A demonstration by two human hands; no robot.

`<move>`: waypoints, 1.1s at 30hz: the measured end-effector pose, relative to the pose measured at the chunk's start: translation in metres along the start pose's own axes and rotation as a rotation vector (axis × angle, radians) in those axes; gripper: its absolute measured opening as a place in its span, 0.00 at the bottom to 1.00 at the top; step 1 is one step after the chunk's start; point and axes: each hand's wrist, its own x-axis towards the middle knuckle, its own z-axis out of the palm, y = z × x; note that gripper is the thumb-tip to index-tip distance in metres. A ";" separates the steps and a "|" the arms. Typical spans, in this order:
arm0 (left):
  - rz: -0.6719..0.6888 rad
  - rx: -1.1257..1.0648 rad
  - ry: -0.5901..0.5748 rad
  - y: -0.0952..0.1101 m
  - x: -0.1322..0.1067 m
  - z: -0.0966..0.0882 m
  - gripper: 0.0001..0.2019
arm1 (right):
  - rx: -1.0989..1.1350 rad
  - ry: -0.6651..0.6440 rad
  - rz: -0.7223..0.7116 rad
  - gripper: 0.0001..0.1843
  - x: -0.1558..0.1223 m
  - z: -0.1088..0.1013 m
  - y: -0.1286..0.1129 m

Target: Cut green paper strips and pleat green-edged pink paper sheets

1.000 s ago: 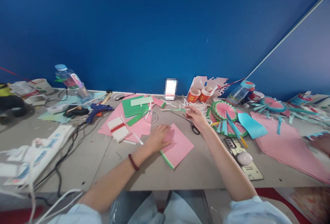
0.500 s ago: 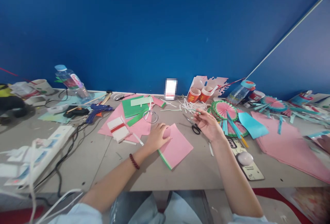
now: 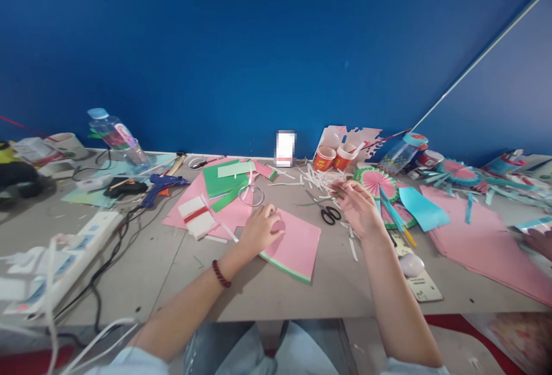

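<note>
My left hand (image 3: 259, 229) curls around the upper left part of a pink sheet of paper (image 3: 297, 243) with a green strip along its near edge. The paper lies on the table. Raised a little to the right, my right hand (image 3: 360, 208) pinches a thin greenish strip (image 3: 314, 201) between thumb and fingers; one end points left over the table. Black-handled scissors (image 3: 330, 215) lie just left of the right hand, and white paper scraps (image 3: 317, 179) are scattered behind them. Clear tape rolls (image 3: 251, 195) rest on pink and green paper beyond my left hand.
Pleated pink and green paper fans (image 3: 377, 186) lie to the right, near a phone (image 3: 426, 289) and pink sheets (image 3: 483, 243). Red paper cups (image 3: 324, 159) stand at the back. Leftward are a blue glue gun (image 3: 160, 189), a bottle (image 3: 114, 133) and a power strip (image 3: 81, 257). Another person's hand (image 3: 539, 243) shows at far right.
The pink paper has turned under my left hand, its green edge now facing nearer me. My right hand has shifted slightly right, and the thin strip now shows in its fingers.
</note>
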 end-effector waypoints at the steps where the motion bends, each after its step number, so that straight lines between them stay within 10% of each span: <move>1: 0.030 0.018 0.006 0.001 0.000 -0.002 0.11 | 0.013 -0.037 0.038 0.11 -0.001 0.001 -0.002; 8: 0.149 0.117 -0.160 0.012 -0.003 -0.014 0.10 | 0.011 -0.177 0.396 0.14 -0.005 0.010 0.004; 18: 0.157 0.313 -0.383 0.054 -0.027 -0.007 0.23 | -0.622 -0.398 0.572 0.13 0.008 0.027 0.020; 26: 0.276 0.360 -0.226 0.059 -0.038 0.005 0.18 | -0.930 -0.717 0.450 0.10 0.028 0.058 0.055; 33: 0.299 0.343 -0.103 0.051 -0.039 0.015 0.16 | -0.867 -0.743 0.569 0.07 0.032 0.074 0.079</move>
